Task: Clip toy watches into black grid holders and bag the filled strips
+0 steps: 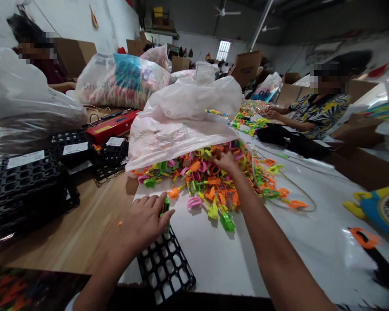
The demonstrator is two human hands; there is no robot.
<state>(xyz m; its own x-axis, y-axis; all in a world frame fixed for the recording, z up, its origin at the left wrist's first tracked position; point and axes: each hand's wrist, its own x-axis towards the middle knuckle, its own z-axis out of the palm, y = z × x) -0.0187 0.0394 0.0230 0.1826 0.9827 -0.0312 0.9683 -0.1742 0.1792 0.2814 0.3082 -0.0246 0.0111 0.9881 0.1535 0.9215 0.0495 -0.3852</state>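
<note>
Many small plastic pieces in orange, green, yellow and pink form a pile (210, 181) that spills from a white plastic bag (181, 125) onto the white table surface. My right hand (226, 162) reaches into the upper part of this pile; its fingertips are among the pieces, and whether they grip one is unclear. Over the far end of a black grid tray (167, 268), my left hand (151, 218) is curled around a green piece (165, 207), with the thumb toward the right. Most of that piece is hidden by the fingers.
Stacked black trays (29, 190) stand at the left, near a red box (112, 127). A blue and yellow fan (376, 207) and an orange-handled tool (365, 237) lie at the right. One person (324, 108) sits at the back right, another (42, 56) at the back left.
</note>
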